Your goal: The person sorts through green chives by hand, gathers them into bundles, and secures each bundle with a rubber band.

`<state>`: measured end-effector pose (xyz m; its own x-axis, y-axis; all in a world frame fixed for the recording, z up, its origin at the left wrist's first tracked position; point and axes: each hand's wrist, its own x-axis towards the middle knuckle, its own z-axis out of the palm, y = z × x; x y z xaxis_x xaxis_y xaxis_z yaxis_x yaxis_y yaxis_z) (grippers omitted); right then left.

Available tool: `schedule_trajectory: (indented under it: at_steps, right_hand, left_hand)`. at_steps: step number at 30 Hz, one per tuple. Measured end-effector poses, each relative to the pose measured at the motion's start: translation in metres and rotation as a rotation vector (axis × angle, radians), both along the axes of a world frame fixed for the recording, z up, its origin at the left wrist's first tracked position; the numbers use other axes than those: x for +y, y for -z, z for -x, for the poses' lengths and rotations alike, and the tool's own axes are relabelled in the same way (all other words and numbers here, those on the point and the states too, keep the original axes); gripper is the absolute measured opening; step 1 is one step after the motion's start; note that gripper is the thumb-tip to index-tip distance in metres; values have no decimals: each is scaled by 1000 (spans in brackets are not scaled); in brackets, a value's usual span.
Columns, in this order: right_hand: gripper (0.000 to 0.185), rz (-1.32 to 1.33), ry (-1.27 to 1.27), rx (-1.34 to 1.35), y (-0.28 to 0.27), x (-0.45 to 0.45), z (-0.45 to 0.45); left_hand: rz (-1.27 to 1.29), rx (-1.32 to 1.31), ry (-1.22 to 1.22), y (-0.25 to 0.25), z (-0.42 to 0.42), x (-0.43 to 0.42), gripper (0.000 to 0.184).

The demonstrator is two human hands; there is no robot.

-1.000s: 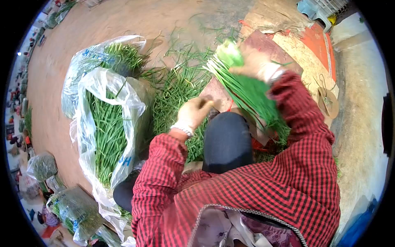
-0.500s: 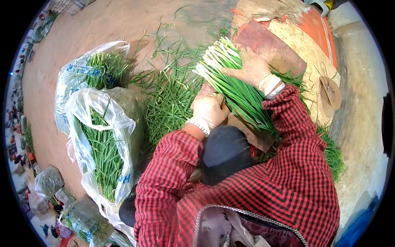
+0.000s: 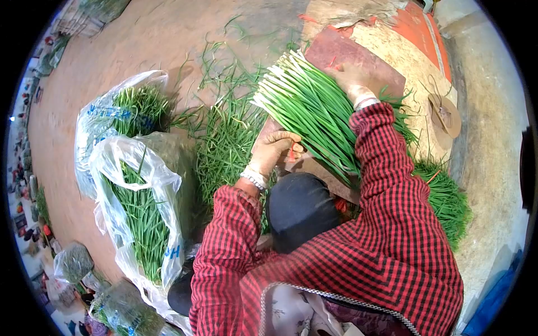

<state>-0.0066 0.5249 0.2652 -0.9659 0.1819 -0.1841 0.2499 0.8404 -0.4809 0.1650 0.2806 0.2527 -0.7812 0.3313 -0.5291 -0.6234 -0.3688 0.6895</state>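
A thick bundle of garlic chives lies slantwise on a reddish-brown board, its pale cut ends toward the upper left. My left hand, gloved, is at the bundle's near side, pinching a red tie between thumb and fingers. On the far side, my right hand has its fingers curled at the other end of the red tie, which sticks up beside the fingertips. The tie's middle is hidden, seemingly beneath the bundle. My dark-covered knee is just below the board.
Loose chive leaves litter the floor left of the board. Plastic bags of chives stand farther left. More chives lie by my right arm. A round brown disc with string rests near the wall.
My right hand has moved off the top of the bundle to its far edge. My left hand has drawn back from the near side, now showing the red tie in its fingers.
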Motion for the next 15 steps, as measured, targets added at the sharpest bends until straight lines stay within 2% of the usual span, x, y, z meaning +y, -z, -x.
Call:
schedule_trajectory:
  at_steps: [2,4,7,10,15]
  right_hand:
    - [44,-73,-22,-40,0,-6,6]
    - [44,-202,-146,-191,-1,-7,22]
    - [41,-249,-247,-137,14,-8,35]
    - [38,-263,-158,-179,-8,-23,17]
    - [36,-158,-154,-12,4,-19,1]
  left_hand:
    - [-3,-92,8,-3,-1,-1,21]
    - [-162,1,26,9,-2,-2,28]
    - [-105,100,31,7,-7,-1,24]
    - [8,176,60,7,-8,1,28]
    - [10,172,-12,7,-13,0,19]
